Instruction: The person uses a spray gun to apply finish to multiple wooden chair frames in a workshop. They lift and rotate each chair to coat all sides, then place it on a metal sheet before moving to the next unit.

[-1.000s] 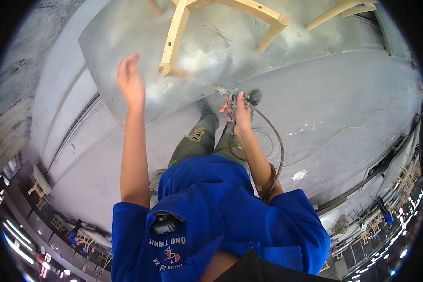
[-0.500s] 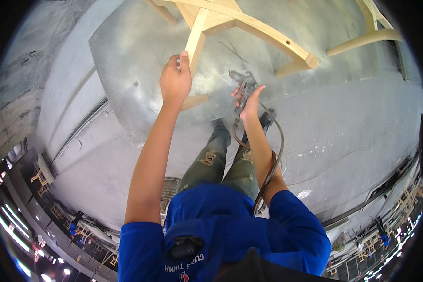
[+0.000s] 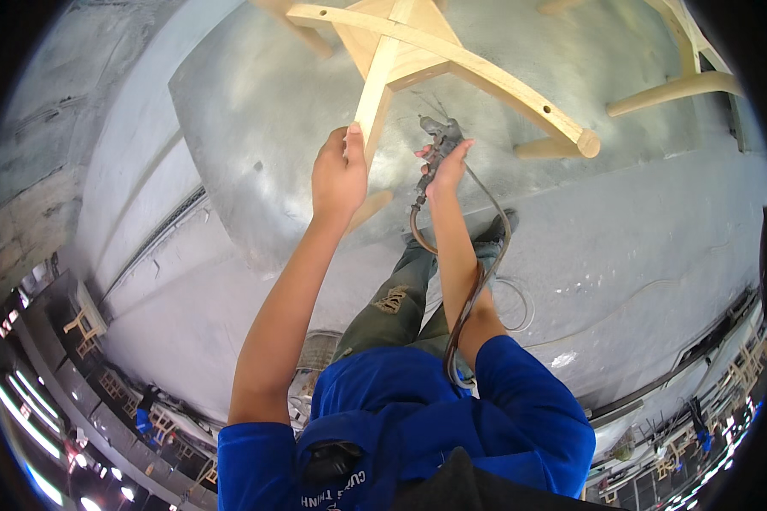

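A pale wooden chair frame (image 3: 464, 56) with crossed bars and rounded legs is at the top centre. My left hand (image 3: 339, 177) is closed round the near end of one of its bars, thumb on top. To the right of that bar, my right hand (image 3: 448, 175) grips a dark, stained spray gun (image 3: 441, 143), whose head points away from me. The gun is apart from the wood. From it a brown hose (image 3: 499, 207) loops down past my right forearm. Some of my right fingers are hidden behind the gun.
The frame is over a grey, paint-dusted sheet (image 3: 256, 128). A second wooden frame (image 3: 682, 88) stands at the far right. My feet are at the sheet's near edge. More chairs (image 3: 85, 328) and a person in blue (image 3: 144, 419) show at the lower left.
The whole view has shifted, so the frame sits lower and further right. The spray gun has come nearer the held bar. Both hands keep their grips.
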{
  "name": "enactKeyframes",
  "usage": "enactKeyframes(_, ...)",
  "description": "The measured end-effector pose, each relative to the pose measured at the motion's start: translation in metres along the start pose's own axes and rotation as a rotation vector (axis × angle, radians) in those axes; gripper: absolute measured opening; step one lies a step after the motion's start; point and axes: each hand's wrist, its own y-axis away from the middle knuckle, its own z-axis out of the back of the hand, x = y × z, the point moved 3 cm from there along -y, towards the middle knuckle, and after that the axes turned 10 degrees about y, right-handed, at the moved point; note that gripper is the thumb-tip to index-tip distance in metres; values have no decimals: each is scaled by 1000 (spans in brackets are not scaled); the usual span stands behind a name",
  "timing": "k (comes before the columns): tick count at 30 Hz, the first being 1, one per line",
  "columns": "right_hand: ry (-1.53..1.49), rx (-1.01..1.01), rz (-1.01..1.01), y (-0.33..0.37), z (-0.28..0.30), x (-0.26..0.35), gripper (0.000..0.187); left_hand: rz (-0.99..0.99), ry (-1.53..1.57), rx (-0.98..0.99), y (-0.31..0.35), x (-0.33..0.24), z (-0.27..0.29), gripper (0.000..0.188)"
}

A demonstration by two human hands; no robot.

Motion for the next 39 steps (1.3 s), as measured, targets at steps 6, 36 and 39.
enactKeyframes(6,-401,175,241,3,28,61,103,3,22,15,1,-2,0,60)
enactKeyframes(36,1549,109,1160,276,79,261,43,-25,-125,-88,3,7,7,59)
enactKeyframes(39,1606,73,1426,313,44,317,39,-53,-125,-113,5,7,8,60)
